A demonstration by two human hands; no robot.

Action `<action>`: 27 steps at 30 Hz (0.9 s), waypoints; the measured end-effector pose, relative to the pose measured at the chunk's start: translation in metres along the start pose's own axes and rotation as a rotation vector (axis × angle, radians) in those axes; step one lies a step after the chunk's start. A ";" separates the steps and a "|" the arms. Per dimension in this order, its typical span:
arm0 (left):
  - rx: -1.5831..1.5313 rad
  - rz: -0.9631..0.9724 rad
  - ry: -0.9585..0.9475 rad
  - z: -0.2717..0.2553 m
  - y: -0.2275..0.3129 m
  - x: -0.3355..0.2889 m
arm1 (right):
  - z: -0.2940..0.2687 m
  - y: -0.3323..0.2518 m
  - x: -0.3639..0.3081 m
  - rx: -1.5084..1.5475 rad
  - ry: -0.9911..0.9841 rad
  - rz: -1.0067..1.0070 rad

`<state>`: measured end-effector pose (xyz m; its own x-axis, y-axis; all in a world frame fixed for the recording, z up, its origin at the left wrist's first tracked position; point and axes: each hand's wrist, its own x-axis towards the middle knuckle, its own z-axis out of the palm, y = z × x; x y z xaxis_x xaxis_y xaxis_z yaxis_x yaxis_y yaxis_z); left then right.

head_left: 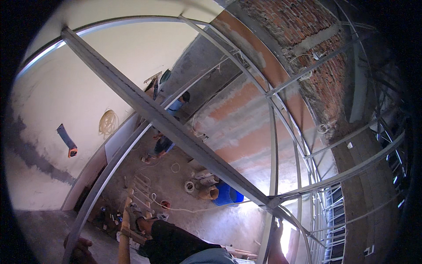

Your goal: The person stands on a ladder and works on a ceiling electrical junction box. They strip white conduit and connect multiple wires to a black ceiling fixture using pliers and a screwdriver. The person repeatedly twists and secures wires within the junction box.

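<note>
At the lower left, my left hand (80, 250) is curled around the lower end of a curved grey metal channel (97, 189). My right hand (277, 242) is raised beside an upright metal stud (265, 240), just below the joint where several channels meet. Its fingertips are together near a small bright spot, too small to name. A wide dark metal channel (162, 116) crosses from the upper left to that joint. Below me, my leg in black shorts (176, 242) rests on a wooden ladder (125, 233).
Another person (165, 143) is on the floor below, partly hidden by the channels. A blue barrel (226, 193), sacks (209, 192) and a pale hose (189, 211) lie below. A handsaw (67, 141) and coiled cable (108, 122) are against the pale surface at left.
</note>
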<state>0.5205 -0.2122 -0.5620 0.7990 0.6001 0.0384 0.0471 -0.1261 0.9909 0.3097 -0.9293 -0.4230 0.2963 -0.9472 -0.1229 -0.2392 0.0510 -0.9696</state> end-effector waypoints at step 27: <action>0.176 0.083 -0.115 0.015 0.017 0.005 | 0.453 -0.071 -0.286 -0.136 -1.059 -1.569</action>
<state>0.5340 -0.2230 -0.5473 0.8669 0.4894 0.0943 0.0738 -0.3130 0.9469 0.6608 -0.5185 -0.4151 0.6421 0.4527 0.6187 0.7271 -0.6155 -0.3043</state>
